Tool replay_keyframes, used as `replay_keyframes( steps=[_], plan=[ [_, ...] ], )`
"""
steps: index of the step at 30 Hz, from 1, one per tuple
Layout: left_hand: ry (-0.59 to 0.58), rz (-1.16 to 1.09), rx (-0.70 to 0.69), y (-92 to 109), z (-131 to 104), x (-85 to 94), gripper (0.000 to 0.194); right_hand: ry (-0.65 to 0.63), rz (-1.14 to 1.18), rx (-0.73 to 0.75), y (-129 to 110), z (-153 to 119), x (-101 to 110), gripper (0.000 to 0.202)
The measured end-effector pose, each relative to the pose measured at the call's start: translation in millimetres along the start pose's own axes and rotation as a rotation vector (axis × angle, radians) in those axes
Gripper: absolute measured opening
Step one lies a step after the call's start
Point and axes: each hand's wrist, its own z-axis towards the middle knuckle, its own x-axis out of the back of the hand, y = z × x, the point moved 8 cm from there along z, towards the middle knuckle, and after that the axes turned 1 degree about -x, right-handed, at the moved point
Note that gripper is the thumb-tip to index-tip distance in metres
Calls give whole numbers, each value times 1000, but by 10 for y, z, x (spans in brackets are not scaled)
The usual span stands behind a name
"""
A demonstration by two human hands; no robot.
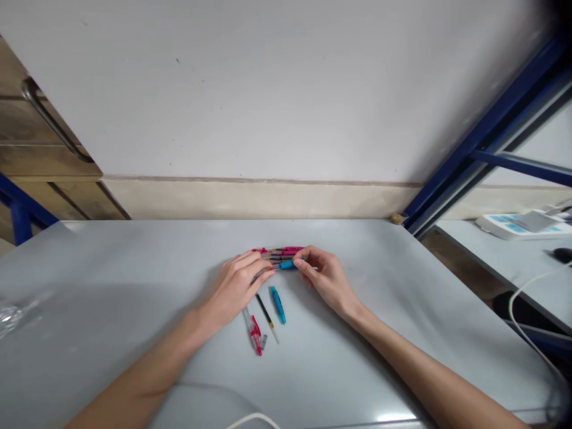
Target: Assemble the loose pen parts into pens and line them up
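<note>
A pen with a blue grip [287,265] lies level between my two hands. My left hand [241,280] is closed on its left end, the fingers partly covering it. At the blue end, my right hand [328,280] pinches it between thumb and fingers. Just behind is a row of several pens with pink grips [292,249], partly hidden by the hands. Nearer to me lie a loose blue pen grip section [277,305], a dark ink refill [267,317], a clear pen barrel with a red clip [255,333] and a small grey piece [264,342].
The grey tabletop [134,310] ends at a pale wall [268,89]. Crumpled clear plastic [9,319] sits at the far left. A white cable [252,417] shows at the front edge. Blue metal frame bars [482,131] stand at right, beside another table holding a white device [522,226].
</note>
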Motion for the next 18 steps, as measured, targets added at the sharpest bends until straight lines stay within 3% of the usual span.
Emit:
replay_keyframes(
  steps=[5,11,16,18],
  plan=[
    [26,-13,-26,58,-2,19,9,-23,-105,-27,38,5,-15,54],
    [21,-59,34,-12,3,13,11,47,-42,-10,-24,-5,40,36],
    [61,-68,12,-12,8,48,10,-25,-115,-70,100,12,-2,58],
    [78,-59,-11,5,8,61,8,-25,-113,-68,117,18,-1,57]
  ],
)
